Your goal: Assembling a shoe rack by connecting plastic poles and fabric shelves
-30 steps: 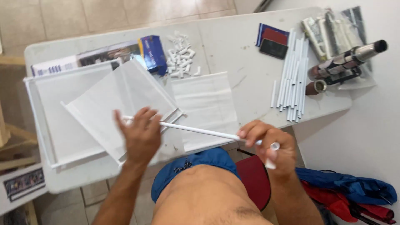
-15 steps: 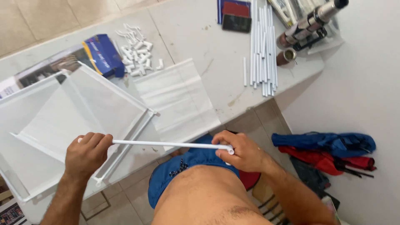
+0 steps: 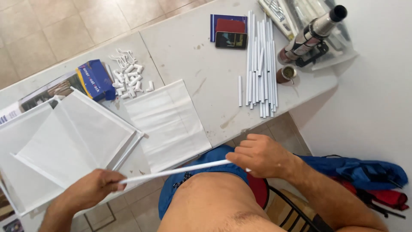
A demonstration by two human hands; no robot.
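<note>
1. White rod (image 3: pixel 174 171) now pulled off the table (image 3: pixel 189 60), held level over the lap; a second ago lying across the fabric frames (image 3: pixel 75 137).
2. Left hand (image 3: pixel 92 189) curled shut round one end, right hand (image 3: pixel 262 155) pinching the other, fingers closed.
3. Rod thin, straight, plain white, no fitting visible on it.
4. Folded white cloth (image 3: pixel 169 122) just beyond, then small white connectors (image 3: pixel 128 77) and the bundle of spare rods (image 3: pixel 262 60).
</note>
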